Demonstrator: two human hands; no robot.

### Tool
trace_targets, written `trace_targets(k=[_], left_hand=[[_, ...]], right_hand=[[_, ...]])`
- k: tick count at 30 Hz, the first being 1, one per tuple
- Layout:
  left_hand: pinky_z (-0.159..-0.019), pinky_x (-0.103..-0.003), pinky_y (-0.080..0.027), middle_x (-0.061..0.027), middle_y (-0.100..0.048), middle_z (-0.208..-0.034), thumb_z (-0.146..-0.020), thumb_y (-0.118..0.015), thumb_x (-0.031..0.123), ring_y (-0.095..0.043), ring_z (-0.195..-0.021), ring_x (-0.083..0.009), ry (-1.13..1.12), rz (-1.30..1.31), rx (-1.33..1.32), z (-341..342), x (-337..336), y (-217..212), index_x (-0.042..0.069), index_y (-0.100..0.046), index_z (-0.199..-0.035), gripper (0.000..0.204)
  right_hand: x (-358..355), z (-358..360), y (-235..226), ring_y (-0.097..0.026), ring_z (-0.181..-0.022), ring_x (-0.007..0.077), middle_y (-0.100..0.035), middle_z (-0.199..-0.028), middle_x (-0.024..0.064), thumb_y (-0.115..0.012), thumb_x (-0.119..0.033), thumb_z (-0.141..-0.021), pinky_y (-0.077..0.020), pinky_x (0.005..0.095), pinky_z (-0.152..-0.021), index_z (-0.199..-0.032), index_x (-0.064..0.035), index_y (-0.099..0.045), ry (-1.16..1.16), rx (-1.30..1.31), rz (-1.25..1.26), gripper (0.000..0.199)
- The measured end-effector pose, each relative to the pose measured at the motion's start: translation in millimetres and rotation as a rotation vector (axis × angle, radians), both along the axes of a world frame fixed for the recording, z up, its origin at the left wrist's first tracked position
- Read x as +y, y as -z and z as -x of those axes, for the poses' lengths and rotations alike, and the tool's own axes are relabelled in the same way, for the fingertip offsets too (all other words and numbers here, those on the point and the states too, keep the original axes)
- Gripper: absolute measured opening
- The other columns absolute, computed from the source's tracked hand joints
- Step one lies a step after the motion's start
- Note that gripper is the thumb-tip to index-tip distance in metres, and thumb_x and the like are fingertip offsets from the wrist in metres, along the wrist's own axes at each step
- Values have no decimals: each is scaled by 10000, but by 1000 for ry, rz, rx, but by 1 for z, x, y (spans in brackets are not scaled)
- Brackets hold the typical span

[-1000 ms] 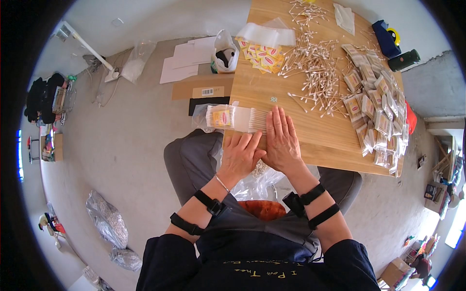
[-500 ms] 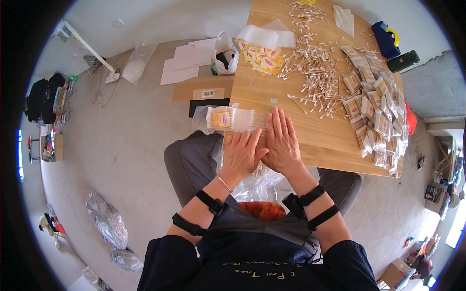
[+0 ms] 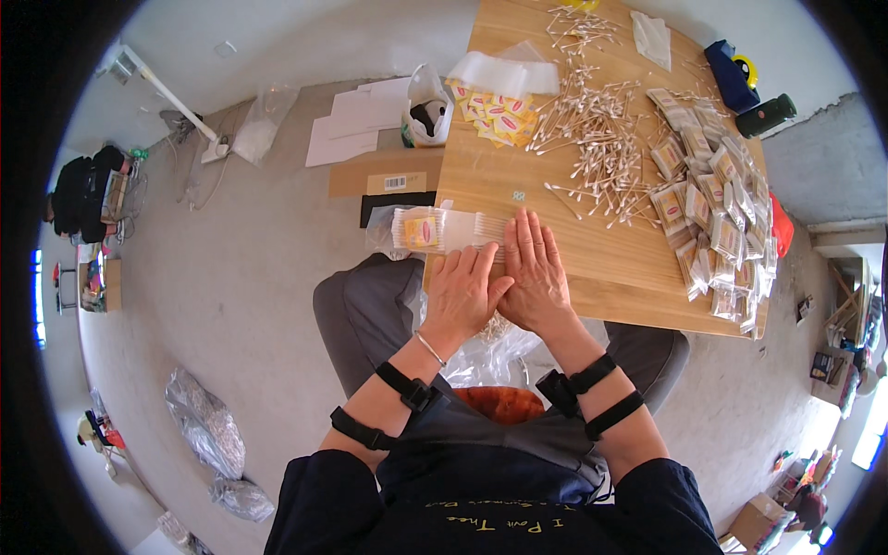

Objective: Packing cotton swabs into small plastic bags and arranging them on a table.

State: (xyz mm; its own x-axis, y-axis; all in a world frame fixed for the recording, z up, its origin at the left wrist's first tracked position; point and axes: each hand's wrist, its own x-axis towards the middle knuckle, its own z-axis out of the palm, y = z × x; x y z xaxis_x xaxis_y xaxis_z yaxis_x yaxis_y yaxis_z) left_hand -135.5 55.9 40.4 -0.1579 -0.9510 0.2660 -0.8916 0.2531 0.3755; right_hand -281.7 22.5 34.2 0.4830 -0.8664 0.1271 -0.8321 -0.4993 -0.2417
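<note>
At the near left corner of the wooden table [image 3: 592,268], a clear plastic packet [image 3: 418,229] of cotton swabs with a yellow card in it sticks out past the edge. White backing and a further row of cotton swabs [image 3: 488,228] continue from it to the right, partly under my fingers. My left hand [image 3: 462,294] rests on the near side of that row, fingers stretched out. Flat beside it lies my right hand [image 3: 536,273], covering the row's right end, its fingers straight and close together. The two thumbs meet or nearly meet. What lies beneath the palms is hidden.
Loose cotton swabs [image 3: 606,139] spread over the table's middle. Filled swab packets [image 3: 717,203] pile up along the right edge. Yellow cards [image 3: 495,116] and clear bags [image 3: 507,74] lie at the far left. A tape dispenser [image 3: 731,76] and dark green cylinder [image 3: 766,116] stand far right.
</note>
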Motion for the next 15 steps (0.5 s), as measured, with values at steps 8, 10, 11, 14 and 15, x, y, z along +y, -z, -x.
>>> trace_targets(k=[8,10,11,14,15], left_hand=[[-761,-387,-401,-78,-570,-922,-927,-546,478,-562,-855,-251,-10,-43,-68,2,-5,-13,86,-554,-1272,522],[-753,-388,-404,-72,-573,-909,-926,-553,469,-565,-844,-250,-8,-35,-47,2,-5,-13,85,-555,-1266,513],[-753,-388,-404,-72,-573,-909,-926,-553,469,-565,-844,-250,-9,-34,-48,2,-5,-13,85,-555,-1266,513],[-758,-388,-408,-72,-586,-926,-930,-550,463,-572,-856,-250,-4,-30,-34,2,-6,-12,83,-555,-1259,503],[-759,-391,-415,-78,-593,-925,-933,-549,459,-578,-848,-258,-5,-24,-21,2,-7,-13,78,-549,-1272,510]], right_hand=[[1,0,2,-202,-1486,329,-265,-1565,228,-480,-362,-904,-142,442,-1211,-1458,69,-331,5,-5,26,718],[0,0,1,-171,-1491,352,-207,-1582,242,-479,-340,-916,-124,459,-1211,-1481,78,-265,-1,-15,-36,734],[0,0,1,-171,-1491,352,-207,-1582,242,-479,-340,-916,-124,459,-1211,-1481,78,-265,-1,-16,-35,734],[0,1,2,-172,-1490,353,-202,-1584,240,-482,-342,-917,-124,459,-1211,-1482,71,-268,-2,-2,-44,732],[0,1,2,-173,-1490,352,-206,-1582,241,-483,-346,-917,-125,459,-1210,-1482,68,-271,-4,-7,-38,731]])
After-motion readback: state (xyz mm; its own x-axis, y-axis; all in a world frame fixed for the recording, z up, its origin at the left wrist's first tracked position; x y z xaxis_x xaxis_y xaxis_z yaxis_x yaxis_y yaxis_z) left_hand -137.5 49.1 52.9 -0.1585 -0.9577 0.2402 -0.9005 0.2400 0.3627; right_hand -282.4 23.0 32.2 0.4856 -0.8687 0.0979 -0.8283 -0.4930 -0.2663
